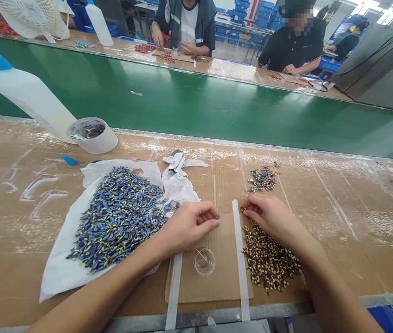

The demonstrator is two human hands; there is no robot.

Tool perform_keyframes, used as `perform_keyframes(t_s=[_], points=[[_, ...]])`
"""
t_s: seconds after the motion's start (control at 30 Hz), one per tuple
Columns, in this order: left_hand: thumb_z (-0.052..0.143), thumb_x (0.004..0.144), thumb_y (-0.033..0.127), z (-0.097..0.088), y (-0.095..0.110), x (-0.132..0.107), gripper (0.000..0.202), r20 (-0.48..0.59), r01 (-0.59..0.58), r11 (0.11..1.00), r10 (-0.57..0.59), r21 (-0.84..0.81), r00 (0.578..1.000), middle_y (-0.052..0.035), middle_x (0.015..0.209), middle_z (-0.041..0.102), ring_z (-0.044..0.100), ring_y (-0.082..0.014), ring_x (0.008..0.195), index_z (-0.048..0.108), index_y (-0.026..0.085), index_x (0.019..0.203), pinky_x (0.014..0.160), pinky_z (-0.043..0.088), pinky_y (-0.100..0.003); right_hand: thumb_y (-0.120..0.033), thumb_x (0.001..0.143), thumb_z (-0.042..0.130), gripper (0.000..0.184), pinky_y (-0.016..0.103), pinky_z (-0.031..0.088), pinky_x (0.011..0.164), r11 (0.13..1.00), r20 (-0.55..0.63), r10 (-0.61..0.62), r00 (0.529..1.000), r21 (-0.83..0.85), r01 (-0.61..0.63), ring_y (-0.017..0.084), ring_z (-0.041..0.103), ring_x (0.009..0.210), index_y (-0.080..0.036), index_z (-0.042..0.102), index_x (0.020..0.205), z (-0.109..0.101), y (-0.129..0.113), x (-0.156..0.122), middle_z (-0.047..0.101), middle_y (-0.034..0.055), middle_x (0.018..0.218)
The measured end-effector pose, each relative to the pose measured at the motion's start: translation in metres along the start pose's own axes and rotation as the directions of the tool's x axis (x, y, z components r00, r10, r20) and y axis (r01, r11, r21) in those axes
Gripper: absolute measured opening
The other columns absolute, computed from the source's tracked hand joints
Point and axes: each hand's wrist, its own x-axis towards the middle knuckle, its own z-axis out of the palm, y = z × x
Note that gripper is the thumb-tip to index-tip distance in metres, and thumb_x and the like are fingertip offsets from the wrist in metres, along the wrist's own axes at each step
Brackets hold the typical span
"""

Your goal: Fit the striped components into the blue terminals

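The left hand point(187, 224) hovers above a flat brown cardboard sheet point(217, 289), its thumb and fingers drawn narrowly together; whether they grip anything is too small to tell. The right hand point(269, 213) is just right of a white tape strip point(240, 259) along the cardboard's right side, its fingers pinched close, with a tiny dark speck at their tips that cannot be made out. Beneath and beside its wrist lies a heap of small black-and-yellow pieces with orange spots point(269, 263); beyond it sits a smaller cluster of blue and dark pieces point(262, 179). Left of the left hand, a broad mound of small blue, yellow and black pieces point(120, 217) covers much of a white sheet point(56, 277) on the brown surface point(338, 263). Between the forearms, a small round clear plastic cup point(205, 271) stands on the cardboard, a thin pale stick point(201, 254) leaning in it.
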Motion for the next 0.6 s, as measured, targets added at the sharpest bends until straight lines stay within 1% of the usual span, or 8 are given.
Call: perform_keyframes(t_s=[0.13, 0.2, 0.23, 0.3, 0.37, 0.4, 0.5, 0.6], points=[[0.055, 0.085, 0.023, 0.002, 0.001, 0.0, 0.012, -0.029, 0.001, 1.0, 0.0, 0.015, 1.0, -0.0006, 0.074, 0.059, 0.054, -0.0118, 0.069, 0.062, 0.015, 0.088, 0.064, 0.045, -0.024, -0.014, 0.083, 0.058, 0.012, 0.028, 0.039, 0.063, 0.999, -0.032, -0.038, 0.999, 0.007, 0.038, 0.016, 0.055, 0.07, -0.019, 0.057, 0.072, 0.002, -0.004, 0.002, 0.061, 0.0007, 0.073], [0.056, 0.084, 0.023, 0.003, 0.001, -0.001, 0.012, -0.046, 0.0, 1.0, 0.001, 0.02, 0.999, -0.0013, 0.074, 0.061, 0.055, -0.0122, 0.069, 0.063, 0.014, 0.088, 0.064, 0.046, -0.025, -0.017, 0.084, 0.059, 0.011, 0.028, 0.04, 0.062, 0.995, -0.02, -0.022, 1.0, 0.097, 0.024, 0.015, 0.055, 0.068, -0.019, 0.059, 0.073, 0.001, -0.005, 0.001, 0.062, 0.001, 0.072], [0.056, 0.084, 0.023, 0.003, 0.001, -0.001, 0.013, -0.055, -0.003, 1.0, 0.004, 0.021, 0.998, -0.0017, 0.074, 0.062, 0.056, -0.0124, 0.069, 0.064, 0.014, 0.088, 0.064, 0.047, -0.025, -0.019, 0.085, 0.059, 0.01, 0.028, 0.041, 0.061, 0.983, -0.006, -0.008, 1.0, 0.181, 0.009, 0.015, 0.056, 0.067, -0.019, 0.061, 0.075, 0.001, -0.007, 0.0, 0.063, 0.0013, 0.072], [0.056, 0.084, 0.023, 0.004, 0.0, -0.001, 0.014, -0.073, -0.014, 1.0, 0.016, 0.024, 0.997, -0.0025, 0.076, 0.064, 0.058, -0.0126, 0.07, 0.065, 0.014, 0.09, 0.066, 0.048, -0.025, -0.025, 0.087, 0.058, 0.01, 0.027, 0.043, 0.06, 0.921, 0.035, 0.011, 0.999, 0.39, -0.024, 0.015, 0.057, 0.066, -0.018, 0.064, 0.081, 0.002, -0.012, -0.001, 0.065, 0.0022, 0.073], [0.055, 0.085, 0.023, 0.004, -0.002, -0.001, 0.016, -0.094, -0.025, 0.999, 0.029, 0.044, 0.995, -0.0031, 0.077, 0.067, 0.059, -0.0128, 0.07, 0.067, 0.014, 0.092, 0.066, 0.048, -0.026, -0.03, 0.087, 0.059, 0.014, 0.027, 0.046, 0.06, 0.817, 0.07, 0.016, 0.997, 0.575, -0.053, 0.014, 0.059, 0.068, -0.018, 0.066, 0.086, 0.007, -0.02, -0.001, 0.067, 0.0034, 0.077], [0.054, 0.086, 0.023, 0.004, -0.003, -0.001, 0.017, -0.104, -0.03, 0.998, 0.036, 0.06, 0.994, -0.0033, 0.078, 0.067, 0.06, -0.0128, 0.069, 0.067, 0.014, 0.093, 0.066, 0.049, -0.026, -0.032, 0.087, 0.061, 0.015, 0.027, 0.047, 0.062, 0.766, 0.076, 0.019, 0.997, 0.64, -0.063, 0.014, 0.06, 0.069, -0.018, 0.066, 0.087, 0.01, -0.025, -0.001, 0.068, 0.0038, 0.079], [0.054, 0.088, 0.023, 0.003, -0.004, -0.001, 0.018, -0.148, -0.048, 0.992, 0.066, 0.121, 0.987, -0.0036, 0.078, 0.069, 0.06, -0.0128, 0.066, 0.069, 0.014, 0.094, 0.065, 0.049, -0.026, -0.035, 0.084, 0.065, 0.017, 0.029, 0.05, 0.067, 0.656, 0.05, 0.07, 0.996, 0.75, -0.084, 0.015, 0.063, 0.072, -0.018, 0.067, 0.086, 0.019, -0.036, 0.001, 0.07, 0.004, 0.079], [0.055, 0.088, 0.021, 0.002, -0.001, -0.001, 0.017, -0.22, -0.086, 0.974, 0.132, 0.211, 0.967, -0.0044, 0.079, 0.071, 0.061, -0.0135, 0.067, 0.07, 0.014, 0.093, 0.064, 0.048, -0.026, -0.034, 0.081, 0.068, 0.018, 0.03, 0.052, 0.068, 0.607, 0.005, 0.156, 0.988, 0.789, -0.1, 0.015, 0.065, 0.069, -0.017, 0.066, 0.083, 0.024, -0.041, 0.004, 0.07, 0.0034, 0.074]])
